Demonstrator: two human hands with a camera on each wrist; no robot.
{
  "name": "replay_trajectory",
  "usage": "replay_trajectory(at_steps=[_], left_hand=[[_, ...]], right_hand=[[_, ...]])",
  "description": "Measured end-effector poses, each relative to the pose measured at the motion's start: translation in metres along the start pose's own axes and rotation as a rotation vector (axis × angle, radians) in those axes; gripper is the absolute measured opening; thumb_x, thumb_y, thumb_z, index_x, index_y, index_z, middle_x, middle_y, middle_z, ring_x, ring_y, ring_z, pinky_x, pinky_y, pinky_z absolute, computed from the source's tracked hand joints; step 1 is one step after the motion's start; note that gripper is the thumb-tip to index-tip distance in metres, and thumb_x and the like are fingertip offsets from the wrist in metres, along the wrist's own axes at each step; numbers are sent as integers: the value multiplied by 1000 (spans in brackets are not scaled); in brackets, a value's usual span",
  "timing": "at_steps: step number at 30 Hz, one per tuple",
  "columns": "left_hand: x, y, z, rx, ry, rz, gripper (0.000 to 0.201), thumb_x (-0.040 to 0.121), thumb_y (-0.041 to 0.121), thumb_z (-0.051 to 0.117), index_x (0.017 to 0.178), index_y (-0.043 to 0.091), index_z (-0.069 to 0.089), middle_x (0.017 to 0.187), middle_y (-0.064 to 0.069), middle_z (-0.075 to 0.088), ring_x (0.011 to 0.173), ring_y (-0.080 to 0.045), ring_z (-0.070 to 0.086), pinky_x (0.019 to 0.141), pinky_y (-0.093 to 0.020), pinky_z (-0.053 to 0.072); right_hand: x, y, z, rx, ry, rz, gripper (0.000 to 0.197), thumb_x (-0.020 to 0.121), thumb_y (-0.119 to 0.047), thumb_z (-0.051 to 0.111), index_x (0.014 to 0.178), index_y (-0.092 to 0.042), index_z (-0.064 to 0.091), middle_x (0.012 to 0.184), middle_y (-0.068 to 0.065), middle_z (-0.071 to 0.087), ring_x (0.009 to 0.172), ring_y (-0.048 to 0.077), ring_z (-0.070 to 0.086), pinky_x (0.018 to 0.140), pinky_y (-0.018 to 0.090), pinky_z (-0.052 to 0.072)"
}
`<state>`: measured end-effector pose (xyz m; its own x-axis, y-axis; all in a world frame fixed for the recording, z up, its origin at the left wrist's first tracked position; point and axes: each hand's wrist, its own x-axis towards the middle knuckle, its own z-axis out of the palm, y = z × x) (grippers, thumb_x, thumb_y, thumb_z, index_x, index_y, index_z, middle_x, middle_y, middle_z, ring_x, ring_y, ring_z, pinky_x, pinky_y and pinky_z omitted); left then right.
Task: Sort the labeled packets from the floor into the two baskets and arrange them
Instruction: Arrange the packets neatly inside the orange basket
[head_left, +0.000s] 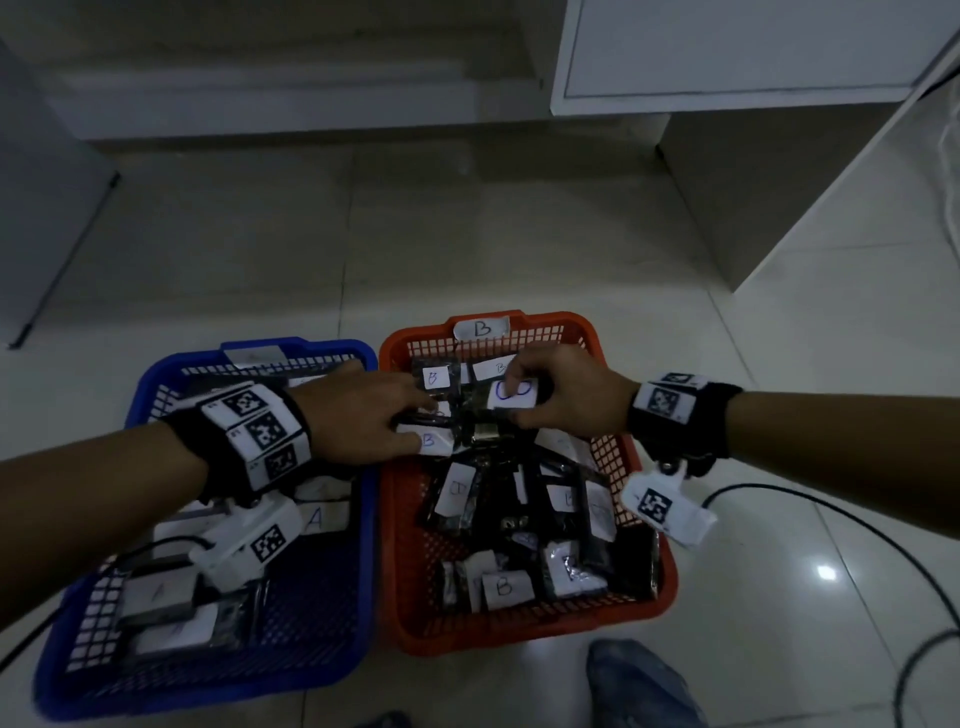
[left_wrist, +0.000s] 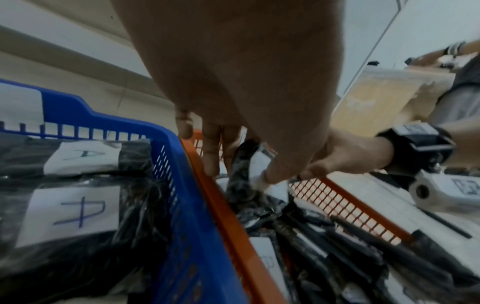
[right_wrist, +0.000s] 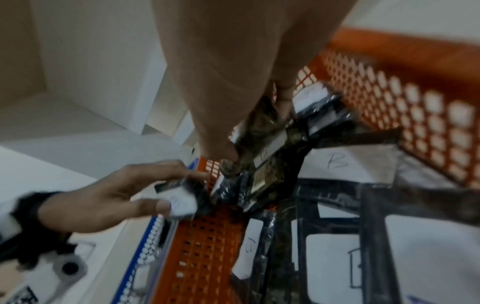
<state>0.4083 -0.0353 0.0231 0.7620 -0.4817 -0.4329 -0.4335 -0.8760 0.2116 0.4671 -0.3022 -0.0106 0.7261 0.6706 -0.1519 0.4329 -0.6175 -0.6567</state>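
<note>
Two baskets stand side by side on the floor. The blue basket (head_left: 171, 364) on the left holds black packets with white "A" labels (left_wrist: 78, 211). The orange basket (head_left: 519, 634) on the right holds several black packets labelled "B" (head_left: 504, 587). Both hands are over the far end of the orange basket. My left hand (head_left: 423, 423) reaches across from the blue side and pinches a "B" packet (head_left: 431, 441) between thumb and fingers (left_wrist: 210, 156). My right hand (head_left: 511, 402) pinches another "B" packet (right_wrist: 262, 148) by its edge. The two held packets nearly touch.
A white "B" tag (head_left: 480, 328) sits on the orange basket's far rim. A black cable (head_left: 831, 514) curves over the tiles at the right. A white cabinet (head_left: 727, 52) stands behind, a thin black rod (head_left: 67, 260) at the left, a jeans knee (head_left: 639, 680) at the bottom.
</note>
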Motion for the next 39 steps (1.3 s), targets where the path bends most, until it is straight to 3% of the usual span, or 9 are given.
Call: replay_trajectory(at_steps=[4,15,21,24,26,28,30,35,39], left_hand=[[7,-2,11,73,-77,-18,60,83,71,22,124,42,54,117,16,53,107,-4,49,103,-44,24],[7,0,14,4,-47,11,30,99,50,44,124,37,56,112,16,49,95,1,37,101,-40,16],[5,1,9,-11,-37,13,31,99,50,44,118,31,61,110,12,57,92,-2,44,85,-32,12],[1,0,2,-62,-22,8,49,90,66,36,117,34,62,109,15,61,93,1,48,83,-32,14],[-2,1,-7,-170,34,-13,54,87,70,38,122,37,62,109,18,63,94,5,50,94,-33,24],[-3,2,-16,-344,119,-50,40,94,50,55,129,32,61,114,15,64,101,-1,57,101,-36,40],[-1,5,-23,-523,170,-104,36,95,35,61,130,28,61,116,11,65,102,-7,61,92,-32,52],[12,15,-22,-784,230,-109,22,94,29,65,115,31,65,103,13,69,89,1,66,74,-17,50],[16,21,-16,-701,229,-88,34,96,37,60,130,36,55,111,23,61,97,4,62,79,-16,50]], right_hand=[[16,-1,15,-137,-45,-95,27,77,-25,80,100,-18,67,105,-2,62,93,14,55,82,28,46],[21,5,18,-262,-77,-144,46,79,-33,78,118,-15,63,116,2,64,100,17,57,86,33,50],[21,7,20,-365,-50,-151,49,76,-37,80,119,-17,65,118,1,66,107,20,56,94,42,47],[15,5,12,-295,-38,-179,48,77,-39,79,118,-19,63,119,-2,63,106,14,55,93,36,48],[9,2,3,-204,-1,-164,42,83,-36,76,119,-18,63,122,-3,61,106,9,54,92,29,47],[3,-5,-6,-39,33,-155,36,84,-27,76,115,-17,60,120,-3,60,101,3,54,85,19,46],[-3,-15,-9,87,74,-223,39,80,-23,81,111,-18,57,120,-2,58,103,2,55,83,13,45],[-5,-27,-4,87,142,-314,39,76,-29,86,104,-18,61,118,-5,60,108,11,57,92,30,51],[-2,-14,-39,-260,198,-190,39,83,-46,71,111,-22,60,111,-2,67,98,14,60,90,40,52]])
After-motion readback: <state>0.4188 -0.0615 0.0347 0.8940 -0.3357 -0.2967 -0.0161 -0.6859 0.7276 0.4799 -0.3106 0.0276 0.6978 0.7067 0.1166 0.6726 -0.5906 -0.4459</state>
